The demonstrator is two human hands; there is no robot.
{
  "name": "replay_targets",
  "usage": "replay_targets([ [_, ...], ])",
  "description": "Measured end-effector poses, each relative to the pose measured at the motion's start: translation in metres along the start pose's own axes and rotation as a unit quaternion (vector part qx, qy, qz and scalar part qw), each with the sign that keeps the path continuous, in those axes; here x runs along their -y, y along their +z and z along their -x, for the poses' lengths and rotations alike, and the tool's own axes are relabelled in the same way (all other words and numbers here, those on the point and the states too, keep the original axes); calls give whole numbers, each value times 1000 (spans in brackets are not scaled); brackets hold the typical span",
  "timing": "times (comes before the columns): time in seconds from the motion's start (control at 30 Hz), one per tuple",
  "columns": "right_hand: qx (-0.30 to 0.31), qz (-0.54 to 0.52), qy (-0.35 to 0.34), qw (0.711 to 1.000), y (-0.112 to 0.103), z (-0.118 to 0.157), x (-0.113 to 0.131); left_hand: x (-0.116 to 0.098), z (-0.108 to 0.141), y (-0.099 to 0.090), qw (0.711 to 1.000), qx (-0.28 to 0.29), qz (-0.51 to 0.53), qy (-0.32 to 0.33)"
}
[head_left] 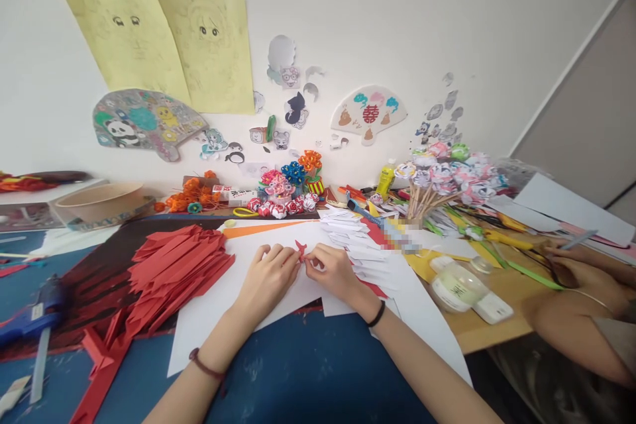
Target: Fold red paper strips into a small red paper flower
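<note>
My left hand [268, 276] and my right hand [334, 271] meet over white paper sheets [209, 308]. Between their fingertips is a small folded red paper piece [301, 248], pinched from both sides, its pointed ends sticking up. The lower part of the piece is hidden by my fingers. Left of my hands lies a thick pile of folded red paper strips [179, 271]. Several white folded paper strips [355, 238] lie fanned out just beyond my right hand.
A blue glue gun [37, 318] lies at the left edge. Paper flowers on sticks [442, 175] stand at the back right. A bottle [457, 286] and a white box [493, 308] are on the wooden table. At far right is another person's arm [586, 318].
</note>
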State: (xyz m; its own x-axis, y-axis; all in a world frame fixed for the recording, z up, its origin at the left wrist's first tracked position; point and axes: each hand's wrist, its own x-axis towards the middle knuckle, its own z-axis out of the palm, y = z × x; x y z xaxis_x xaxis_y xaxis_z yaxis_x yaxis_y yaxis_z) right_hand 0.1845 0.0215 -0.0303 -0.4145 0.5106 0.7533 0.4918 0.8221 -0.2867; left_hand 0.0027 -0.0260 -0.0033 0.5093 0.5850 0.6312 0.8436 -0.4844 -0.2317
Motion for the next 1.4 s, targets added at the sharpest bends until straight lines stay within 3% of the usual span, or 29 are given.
replay_targets([
  [0.3,14,7,-9,1000,2,0,1,-14,0,2,992,-68,43,-100],
  [0.57,12,-1,-27,1000,1,1,0,-6,4,3,997,-44,26,-49],
  [0.8,56,-15,-45,997,-2,3,-3,2,6,-2,999,6,5,36],
  [1.13,91,22,-124,988,3,8,-9,8,4,0,992,40,9,118],
  [1.4,91,-1,-106,990,2,8,-6,8,2,-2,993,62,47,92],
])
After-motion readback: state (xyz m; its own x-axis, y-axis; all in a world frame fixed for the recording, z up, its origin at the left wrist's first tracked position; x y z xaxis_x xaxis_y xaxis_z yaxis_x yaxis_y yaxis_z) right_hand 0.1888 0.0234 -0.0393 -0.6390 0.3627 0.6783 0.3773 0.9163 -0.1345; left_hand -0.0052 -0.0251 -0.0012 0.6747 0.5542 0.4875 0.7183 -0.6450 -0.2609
